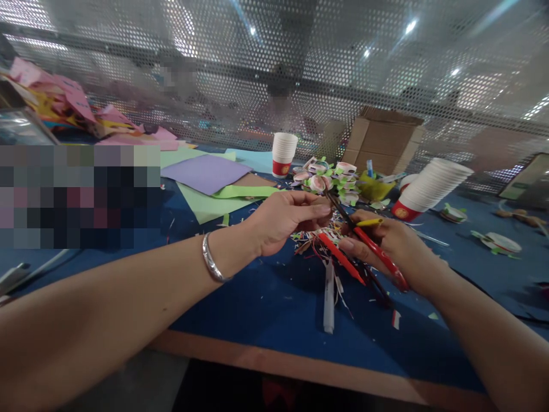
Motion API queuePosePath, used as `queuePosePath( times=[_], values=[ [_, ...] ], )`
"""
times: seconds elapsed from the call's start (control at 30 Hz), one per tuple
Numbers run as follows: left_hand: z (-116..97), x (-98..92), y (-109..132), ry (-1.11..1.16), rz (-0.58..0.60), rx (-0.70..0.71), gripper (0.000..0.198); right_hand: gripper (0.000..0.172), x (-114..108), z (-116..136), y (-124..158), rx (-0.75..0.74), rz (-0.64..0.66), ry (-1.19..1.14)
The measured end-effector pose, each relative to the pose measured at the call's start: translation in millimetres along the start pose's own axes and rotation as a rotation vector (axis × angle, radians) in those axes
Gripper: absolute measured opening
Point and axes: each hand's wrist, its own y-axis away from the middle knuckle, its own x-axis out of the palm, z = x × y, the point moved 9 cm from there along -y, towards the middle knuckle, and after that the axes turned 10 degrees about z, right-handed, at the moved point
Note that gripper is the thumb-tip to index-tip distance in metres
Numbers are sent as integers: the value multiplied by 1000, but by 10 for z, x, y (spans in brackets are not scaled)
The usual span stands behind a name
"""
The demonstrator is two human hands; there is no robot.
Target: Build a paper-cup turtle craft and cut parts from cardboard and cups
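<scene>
My right hand [386, 246] grips a pair of scissors [381, 257] with red on the handle and dark blades pointing up and left. A yellow piece [369, 222] shows by its fingers; whether it belongs to the scissors I cannot tell. Close to the blade tips, my left hand [287, 220] is closed in a pinch, with a silver bangle on its wrist. What sits between those fingertips is hidden or too small to name. Below the hands lie paper scraps [309, 243], a red marker-like stick [341, 257] and a white-grey marker [329, 297].
Several round paper pieces with green tabs [319, 183] are heaped beyond my hands. Stacked paper cups [283, 154] stand behind, and another stack [431, 189] leans at right. Coloured sheets [206, 173] lie left. Behind are a cardboard box [381, 140] and a perforated metal screen [240, 74].
</scene>
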Motion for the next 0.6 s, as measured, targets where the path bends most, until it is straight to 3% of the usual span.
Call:
queuePosePath(
  times=[0.2, 0.4, 0.6],
  values=[
    [-41, -22, 11, -51, -12, 69, 31, 33, 35, -53, -18, 8, 63, -33],
    [18, 4, -12, -67, 33, 54, 29, 35, 36, 11, -9, -9, 73, -93],
    [47, 23, 13, -46, 20, -15, 22, 40, 15, -1, 13, 75, 39, -92]
  ],
)
